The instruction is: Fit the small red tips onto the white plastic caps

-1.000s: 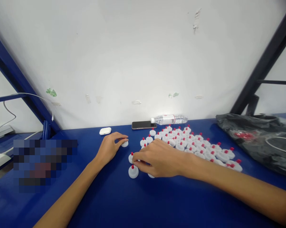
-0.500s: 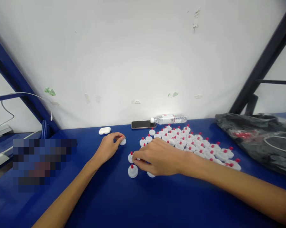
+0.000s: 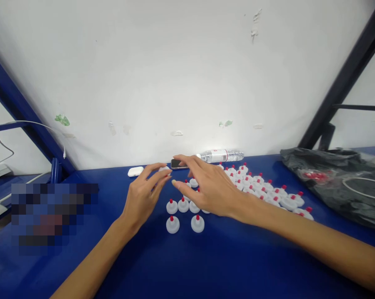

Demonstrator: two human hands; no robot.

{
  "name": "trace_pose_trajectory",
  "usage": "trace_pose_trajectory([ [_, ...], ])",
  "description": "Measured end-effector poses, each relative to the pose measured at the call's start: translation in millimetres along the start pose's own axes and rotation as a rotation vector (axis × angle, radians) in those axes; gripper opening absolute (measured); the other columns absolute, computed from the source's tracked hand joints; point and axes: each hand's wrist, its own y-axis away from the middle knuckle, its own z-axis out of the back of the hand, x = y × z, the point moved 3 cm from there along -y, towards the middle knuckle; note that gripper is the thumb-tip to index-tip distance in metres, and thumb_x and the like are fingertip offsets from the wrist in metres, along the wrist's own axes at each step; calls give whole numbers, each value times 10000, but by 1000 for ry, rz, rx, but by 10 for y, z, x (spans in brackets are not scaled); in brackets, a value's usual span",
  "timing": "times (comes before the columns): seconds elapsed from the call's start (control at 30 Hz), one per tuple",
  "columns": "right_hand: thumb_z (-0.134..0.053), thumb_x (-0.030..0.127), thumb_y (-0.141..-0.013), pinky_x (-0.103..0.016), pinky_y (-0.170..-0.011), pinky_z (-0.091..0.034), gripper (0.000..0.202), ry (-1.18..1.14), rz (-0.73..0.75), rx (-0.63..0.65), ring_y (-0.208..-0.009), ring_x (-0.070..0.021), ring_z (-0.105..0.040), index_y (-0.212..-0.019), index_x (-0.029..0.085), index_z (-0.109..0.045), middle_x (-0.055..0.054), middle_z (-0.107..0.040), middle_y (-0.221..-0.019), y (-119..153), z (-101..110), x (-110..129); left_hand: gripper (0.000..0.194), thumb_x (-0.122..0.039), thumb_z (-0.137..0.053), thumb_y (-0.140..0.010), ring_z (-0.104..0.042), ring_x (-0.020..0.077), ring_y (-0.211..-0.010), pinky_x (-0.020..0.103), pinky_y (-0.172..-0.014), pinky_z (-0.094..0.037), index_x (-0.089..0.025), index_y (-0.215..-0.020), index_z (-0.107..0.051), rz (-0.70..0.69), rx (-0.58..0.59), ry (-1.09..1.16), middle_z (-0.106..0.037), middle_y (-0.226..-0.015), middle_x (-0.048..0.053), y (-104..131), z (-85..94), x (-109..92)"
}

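My left hand (image 3: 140, 198) hovers above the blue tabletop (image 3: 150, 265), fingers loosely spread, and between thumb and fingertips I seem to pinch a small white cap (image 3: 164, 169) — it is mostly hidden, so I cannot tell how firm the grip is. My right hand (image 3: 209, 189) floats just beside it, fingers apart and clamped on nothing, thumb pointing toward the left hand as if ready to take the piece across. Below both hands stand the neat ones: two red-tipped white caps (image 3: 173, 224) side by side in the near row, three more just behind them, all upright on their broad bases so the red nozzles point up. To the right spreads the bigger cluster of caps (image 3: 262, 193), looser, running toward the black plastic bag (image 3: 340, 182). Against the wall lie a phone (image 3: 176, 164), a water bottle (image 3: 221, 155) on its side and a white earbud case (image 3: 135, 171), well apart from my work.
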Motion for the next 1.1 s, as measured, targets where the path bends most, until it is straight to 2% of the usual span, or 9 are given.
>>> trace_pose_trajectory([
  [0.13, -533, 473, -995, -434, -975, -520, 584, -90, 17, 80, -1155, -263, -637, -1504, 226, -389, -95, -587, -1420, 20, -28, 25, 297, -112, -664, -930, -693, 74, -862, 165, -695, -536, -247, -1193, -689, -211, -63, -30, -659, -1275, 63, 43, -3, -191],
  [0.23, -558, 404, -995, -442, -1006, -513, 522, -142, 63, 96, -1169, -255, -632, -1470, 229, -431, -85, -601, -1408, 18, -39, 48, 346, -85, -704, -895, -703, 89, -914, 141, -641, -512, -237, -1206, -688, -267, -125, -51, -667, -1263, 76, 72, 30, -251],
  [0.33, -603, 314, -970, -399, -972, -528, 454, -266, 66, 84, -1127, -221, -647, -1404, 243, -490, -62, -645, -1342, -14, -4, 56, 323, -92, -715, -888, -709, 100, -894, 151, -634, -516, -214, -1187, -697, -311, -174, -90, -689, -1226, 92, 85, 70, -274],
  [0.5, -661, 267, -917, -353, -862, -566, 459, -574, -20, 194, -1032, -191, -682, -1358, 265, -532, -39, -690, -1240, -59, 35, 41, 246, -132, -696, -911, -619, 31, -613, 173, -580, -497, -199, -1147, -710, -348, -190, -131, -729, -1165, 71, 77, 110, -326],
  [0.6, -702, 258, -883, -363, -913, -567, 527, -781, -68, 248, -1080, -197, -683, -1381, 250, -529, -50, -680, -1270, -62, -1, 33, 182, -142, -688, -916, -673, 57, -679, 176, -582, -494, -168, -1093, -720, -392, -203, -137, -744, -1129, 80, 62, 139, -391],
  [0.7, -707, 186, -845, -350, -907, -586, 538, -1019, -175, 299, -1068, -197, -705, -1361, 200, -555, -55, -724, -1152, -60, -70, 26, 154, -114, -695, -899, -718, 95, -780, 178, -548, -473, -151, -1045, -726, -433, -215, -163, -755, -1085, 86, 46, 158, -441],
  [0.77, -717, 149, -806, -338, -881, -600, 534, -1092, -232, 296, -1033, -197, -720, -1325, 180, -595, -47, -743, -1082, -61, -98, 20, 163, -99, -703, -885, -724, 118, -820, 192, -524, -459, -150, -1038, -727, -445, -226, -156, -754, -1076, 88, 41, 158, -450],
  [1.0, -696, 120, -754, -330, -823, -609, 559, -1016, -131, 226, -944, -198, -734, -1306, 209, -673, -13, -770, -1009, -44, -64, 74, 325, -44, -714, -848, -680, 172, -1013, 210, -611, -547, -180, -1143, -700, -433, -228, -71, -701, -1155, 95, 69, 104, -430],
  [1.1, -683, 122, -738, -338, -762, -617, 591, -931, -129, 178, -920, -215, -737, -1321, 217, -668, -22, -776, -1024, -26, -63, 78, 374, -99, -763, -829, -656, 204, -1052, 288, -745, -602, -200, -1180, -681, -450, -233, -157, -714, -1142, 88, 68, 121, -469],
])
